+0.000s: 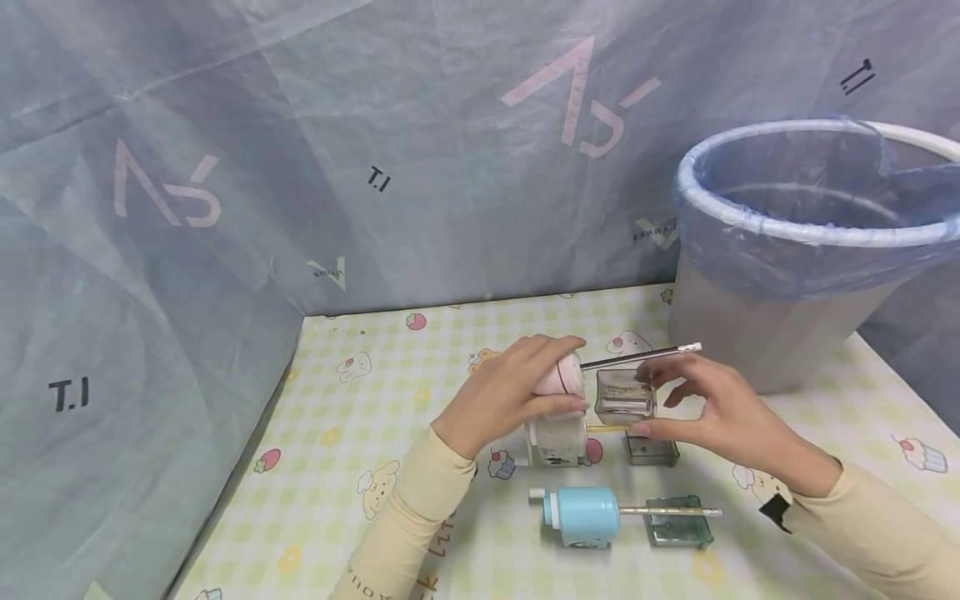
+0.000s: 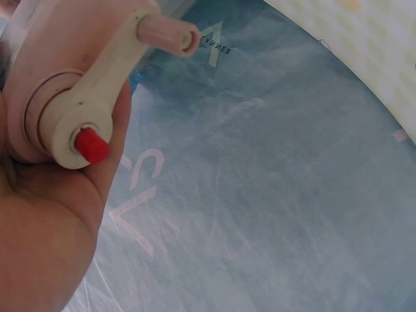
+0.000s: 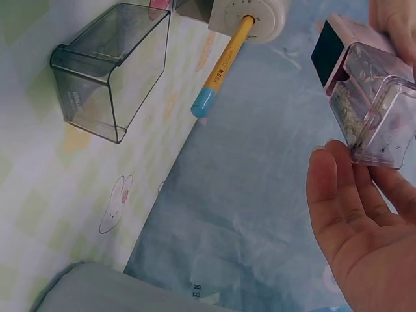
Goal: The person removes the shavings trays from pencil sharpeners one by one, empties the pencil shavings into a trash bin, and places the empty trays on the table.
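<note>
My left hand (image 1: 517, 387) grips a pink crank pencil sharpener (image 1: 558, 377), laid over so its crank (image 2: 107, 84) with a red tip shows in the left wrist view. A dark pencil (image 1: 630, 358) sticks out of it toward my right hand (image 1: 720, 408). My right thumb and index finger are at opposite edges of the clear shavings drawer (image 1: 626, 398), which stands out from the sharpener. Shavings (image 3: 350, 120) lie inside the drawer in the right wrist view, with several fingertips (image 3: 339, 151) at its lower edge.
Nearby, a white sharpener (image 1: 557, 442) with a yellow pencil (image 3: 224, 65) stands by a grey clear drawer (image 3: 140, 71). Closer in, a blue sharpener (image 1: 588, 515) holds a pencil beside a green drawer (image 1: 678, 533). A lined trash bin (image 1: 750, 325) stands back right.
</note>
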`<action>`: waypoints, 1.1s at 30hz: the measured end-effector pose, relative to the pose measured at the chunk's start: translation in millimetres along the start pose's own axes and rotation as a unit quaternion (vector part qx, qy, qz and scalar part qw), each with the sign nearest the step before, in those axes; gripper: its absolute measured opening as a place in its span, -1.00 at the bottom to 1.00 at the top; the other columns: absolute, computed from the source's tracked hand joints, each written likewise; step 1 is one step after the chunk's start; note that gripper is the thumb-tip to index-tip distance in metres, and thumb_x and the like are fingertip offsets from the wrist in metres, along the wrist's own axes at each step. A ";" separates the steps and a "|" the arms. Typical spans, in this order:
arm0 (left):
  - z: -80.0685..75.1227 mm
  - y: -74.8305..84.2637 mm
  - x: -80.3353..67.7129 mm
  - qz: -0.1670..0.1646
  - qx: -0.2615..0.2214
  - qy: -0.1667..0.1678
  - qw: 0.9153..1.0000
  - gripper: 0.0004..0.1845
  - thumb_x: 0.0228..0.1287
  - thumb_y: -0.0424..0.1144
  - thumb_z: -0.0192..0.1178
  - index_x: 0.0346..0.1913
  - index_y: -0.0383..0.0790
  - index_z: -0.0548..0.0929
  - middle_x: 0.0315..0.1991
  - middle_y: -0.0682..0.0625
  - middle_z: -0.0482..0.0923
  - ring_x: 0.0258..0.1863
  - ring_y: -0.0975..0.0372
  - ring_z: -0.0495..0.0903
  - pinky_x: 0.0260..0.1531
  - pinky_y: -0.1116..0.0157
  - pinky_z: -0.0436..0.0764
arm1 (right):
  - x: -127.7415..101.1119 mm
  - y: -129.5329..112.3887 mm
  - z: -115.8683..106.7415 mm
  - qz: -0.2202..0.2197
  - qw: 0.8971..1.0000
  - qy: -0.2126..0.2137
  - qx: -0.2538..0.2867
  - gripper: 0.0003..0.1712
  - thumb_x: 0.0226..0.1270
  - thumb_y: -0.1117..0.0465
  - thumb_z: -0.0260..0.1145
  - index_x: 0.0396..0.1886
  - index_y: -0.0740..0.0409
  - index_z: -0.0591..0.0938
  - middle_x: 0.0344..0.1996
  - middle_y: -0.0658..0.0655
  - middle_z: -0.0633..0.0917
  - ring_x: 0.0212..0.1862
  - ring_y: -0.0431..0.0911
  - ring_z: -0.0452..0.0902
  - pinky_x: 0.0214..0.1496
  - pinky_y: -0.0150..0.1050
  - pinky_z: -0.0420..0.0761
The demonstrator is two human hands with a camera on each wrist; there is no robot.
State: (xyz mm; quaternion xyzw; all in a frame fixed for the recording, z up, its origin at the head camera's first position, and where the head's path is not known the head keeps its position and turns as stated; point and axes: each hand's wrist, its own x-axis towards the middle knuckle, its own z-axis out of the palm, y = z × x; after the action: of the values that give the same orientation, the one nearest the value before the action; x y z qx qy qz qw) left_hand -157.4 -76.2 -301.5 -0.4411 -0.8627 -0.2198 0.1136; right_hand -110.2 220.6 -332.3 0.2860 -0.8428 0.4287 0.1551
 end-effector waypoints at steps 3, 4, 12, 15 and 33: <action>0.2 -3.5 0.2 -0.011 -0.003 -0.003 1.000 -0.26 0.41 0.13 0.40 0.54 -0.03 0.46 0.30 0.05 0.62 0.25 0.21 0.62 0.02 0.12 0.69 | -0.8 1.1 -0.7 -0.003 1.000 -0.001 0.007 -0.32 -0.10 0.32 0.80 0.09 0.07 0.72 -0.03 -0.02 0.75 -0.04 -0.28 0.63 -0.16 -0.40 0.66; 0.3 -4.7 0.3 -0.015 -0.003 -0.004 1.000 -0.26 0.41 0.13 0.40 0.55 -0.02 0.46 0.30 0.05 0.62 0.25 0.21 0.62 0.01 0.11 0.70 | -1.3 1.5 -1.1 -0.004 1.000 -0.002 0.008 -0.32 -0.10 0.32 0.80 0.08 0.07 0.71 -0.04 -0.02 0.74 -0.04 -0.27 0.62 -0.16 -0.40 0.66; 4.3 -17.1 2.6 -0.035 -0.009 -0.019 0.999 -0.26 0.42 0.13 0.39 0.56 -0.02 0.45 0.30 0.04 0.62 0.21 0.19 0.62 -0.01 0.09 0.69 | -4.6 4.0 -4.7 0.001 1.000 -0.006 0.004 -0.34 -0.08 0.32 0.80 0.06 0.08 0.70 -0.08 -0.04 0.73 -0.06 -0.27 0.61 -0.14 -0.41 0.65; 6.9 -21.1 3.9 -0.046 -0.014 -0.027 0.998 -0.25 0.43 0.15 0.38 0.57 -0.01 0.44 0.31 0.03 0.61 0.21 0.19 0.61 0.00 0.06 0.69 | -6.1 5.0 -5.0 0.004 1.000 -0.006 0.005 -0.35 -0.08 0.33 0.79 0.06 0.08 0.70 -0.08 -0.05 0.73 -0.06 -0.27 0.62 -0.14 -0.41 0.65; 30.3 -47.4 8.5 -0.113 -0.051 -0.076 0.989 -0.20 0.42 0.24 0.34 0.61 0.09 0.37 0.42 0.04 0.53 0.39 0.16 0.51 0.20 -0.02 0.58 | -12.7 9.8 -7.6 0.014 1.000 -0.007 0.004 -0.36 -0.06 0.33 0.78 0.05 0.06 0.70 -0.07 -0.03 0.73 -0.03 -0.29 0.62 -0.13 -0.42 0.65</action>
State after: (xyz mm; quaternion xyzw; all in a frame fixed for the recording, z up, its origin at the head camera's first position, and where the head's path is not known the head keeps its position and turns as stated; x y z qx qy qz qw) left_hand -200.9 -80.0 -338.0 -0.3612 -0.9009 -0.2406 -0.0004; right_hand -106.1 235.9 -340.5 0.2782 -0.8460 0.4320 0.1422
